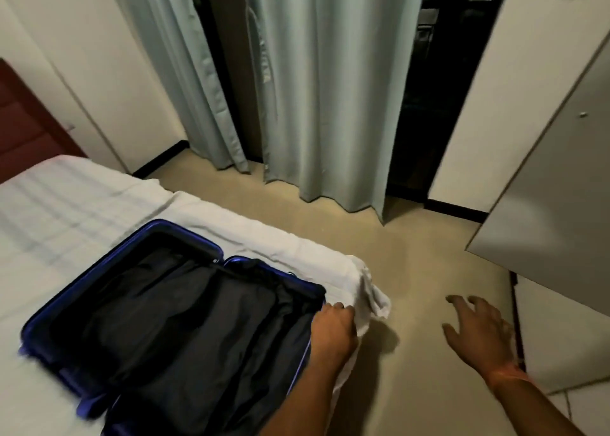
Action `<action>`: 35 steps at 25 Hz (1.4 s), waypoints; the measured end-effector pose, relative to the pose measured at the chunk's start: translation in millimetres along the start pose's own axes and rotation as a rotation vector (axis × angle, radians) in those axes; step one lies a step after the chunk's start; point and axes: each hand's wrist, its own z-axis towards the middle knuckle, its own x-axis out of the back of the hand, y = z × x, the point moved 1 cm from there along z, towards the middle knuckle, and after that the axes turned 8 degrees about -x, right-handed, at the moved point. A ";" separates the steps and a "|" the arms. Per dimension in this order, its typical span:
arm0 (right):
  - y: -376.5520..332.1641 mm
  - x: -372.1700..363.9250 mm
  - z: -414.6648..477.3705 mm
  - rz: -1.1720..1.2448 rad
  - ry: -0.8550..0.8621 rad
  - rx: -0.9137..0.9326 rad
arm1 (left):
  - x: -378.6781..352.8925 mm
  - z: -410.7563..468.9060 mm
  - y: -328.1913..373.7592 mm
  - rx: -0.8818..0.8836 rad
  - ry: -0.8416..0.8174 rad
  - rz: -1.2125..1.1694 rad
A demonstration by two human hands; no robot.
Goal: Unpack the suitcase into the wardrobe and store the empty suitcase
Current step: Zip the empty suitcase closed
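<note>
The bed (76,198) is filling the left of the frame, and the blue suitcase (46,328) is lying open on it at lower left, both halves showing only dark lining, so the unpacking is looking finished as far as can be judged. The wardrobe (561,178) is standing at the right edge with a door swung open. The left hand (333,331) is resting on the suitcase's near rim by the bed corner, fingers (340,307) curled over the edge. The right hand (478,330) is hovering over the floor at lower right, fingers spread, gripping nothing. The step in hand is probably closing the suitcase; next, folding one half over and zipping it.
</note>
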 end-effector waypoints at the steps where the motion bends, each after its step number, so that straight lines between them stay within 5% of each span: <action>1: -24.8 -4.4 3.5 0.008 -0.014 0.040 | -0.3 -4.0 -12.0 0.050 0.000 -0.023; 10: -220.5 -60.2 34.9 -0.051 -0.117 0.617 | -14.5 -24.9 -117.6 0.474 0.042 -0.122; 19: -335.6 -121.1 85.8 -0.135 -0.443 0.831 | -10.5 1.3 -183.3 0.788 0.185 -0.201; 27: -369.0 -209.5 79.3 -0.184 -0.905 0.740 | -63.5 -22.4 -182.0 1.016 0.036 -0.390; 35: -397.9 -263.5 64.3 -0.060 -1.071 0.374 | -97.8 -30.8 -214.9 1.061 -0.038 -0.473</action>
